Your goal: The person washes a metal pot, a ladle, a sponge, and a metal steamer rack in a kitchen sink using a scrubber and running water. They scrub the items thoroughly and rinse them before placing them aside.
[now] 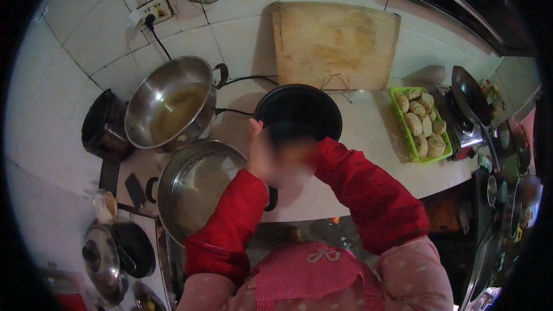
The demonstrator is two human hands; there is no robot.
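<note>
A round black pot or basin [302, 99] stands on the counter before me, its dark inside facing up. At its near left rim is my left hand [261, 153], fingertips against or beside the outer wall; blur hides most of the hand. My right hand [302, 157] is over the pot's near side, almost wholly blurred, so its grip cannot be made out. Below and left of the pot, a wide steel pan [203, 181] with black handles sits partly behind my left sleeve. Another steel wok-like pan [173, 108], tilted, holds some yellowish liquid.
A green basket [414, 138] of rolled dough buns stands at right, beside a portable stove [466, 134] and a dark wok [471, 95]. A wooden board [337, 45] leans on the wall. At left are a dark pot [106, 125], a phone-like object [135, 190] and a lidded pan [101, 261].
</note>
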